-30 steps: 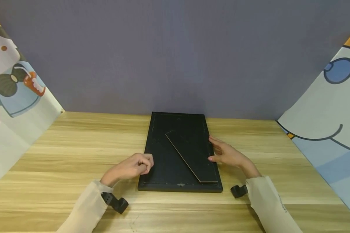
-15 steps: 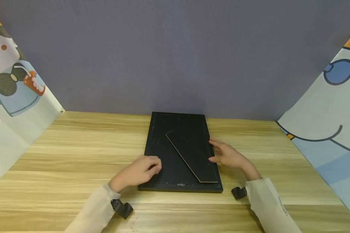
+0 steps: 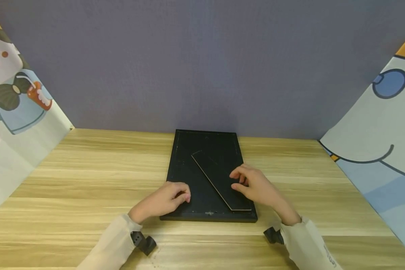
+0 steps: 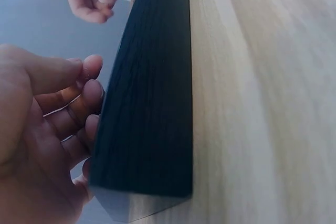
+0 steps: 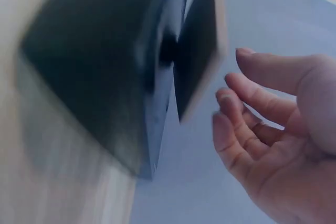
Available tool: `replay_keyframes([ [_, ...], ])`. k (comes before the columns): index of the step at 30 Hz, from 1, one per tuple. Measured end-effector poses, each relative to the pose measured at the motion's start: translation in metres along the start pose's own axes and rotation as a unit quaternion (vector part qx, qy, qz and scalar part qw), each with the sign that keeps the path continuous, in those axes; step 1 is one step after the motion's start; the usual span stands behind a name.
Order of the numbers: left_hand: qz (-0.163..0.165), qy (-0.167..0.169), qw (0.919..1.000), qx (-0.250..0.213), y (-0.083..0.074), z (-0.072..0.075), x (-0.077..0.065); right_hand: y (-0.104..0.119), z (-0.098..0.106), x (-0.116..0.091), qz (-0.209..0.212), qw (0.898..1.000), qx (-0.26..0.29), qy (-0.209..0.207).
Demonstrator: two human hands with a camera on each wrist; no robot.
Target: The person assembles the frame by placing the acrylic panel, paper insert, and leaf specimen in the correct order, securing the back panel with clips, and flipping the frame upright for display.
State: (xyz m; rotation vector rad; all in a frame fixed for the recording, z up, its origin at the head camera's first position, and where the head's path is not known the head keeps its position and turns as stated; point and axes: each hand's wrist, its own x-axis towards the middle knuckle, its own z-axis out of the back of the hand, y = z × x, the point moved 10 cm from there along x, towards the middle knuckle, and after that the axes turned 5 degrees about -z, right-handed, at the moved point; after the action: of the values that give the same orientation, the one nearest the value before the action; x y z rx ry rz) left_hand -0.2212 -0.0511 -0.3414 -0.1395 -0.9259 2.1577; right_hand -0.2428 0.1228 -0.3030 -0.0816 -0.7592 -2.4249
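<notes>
A black picture frame lies back side up on the wooden table, its flat easel leg running slantwise across the back. Over the frame's lower left part is my left hand, fingers loosely curled; in the left wrist view the thumb meets the index finger and the fingertips are close to the frame's edge. It grips nothing. My right hand hovers at the easel leg's right side with bent fingers and thumb apart. A gap shows between those fingers and the leg in the right wrist view, where the leg stands slightly off the back.
A grey panel rises behind the table, just past the frame's far edge. Printed cartoon panels stand at the left and right. Both sleeves carry a small black wrist camera, the left camera being near the table.
My right hand has left the frame's right edge and moved inward over the easel leg. My left hand has slid a little rightward across the frame, which stays in place.
</notes>
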Motion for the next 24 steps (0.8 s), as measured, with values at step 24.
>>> replay_keyframes([
  [24,-0.011,-0.048,0.9943,0.094,0.001,0.010,-0.003,0.025,-0.053,-0.010,-0.037,0.992,0.063,0.103],
])
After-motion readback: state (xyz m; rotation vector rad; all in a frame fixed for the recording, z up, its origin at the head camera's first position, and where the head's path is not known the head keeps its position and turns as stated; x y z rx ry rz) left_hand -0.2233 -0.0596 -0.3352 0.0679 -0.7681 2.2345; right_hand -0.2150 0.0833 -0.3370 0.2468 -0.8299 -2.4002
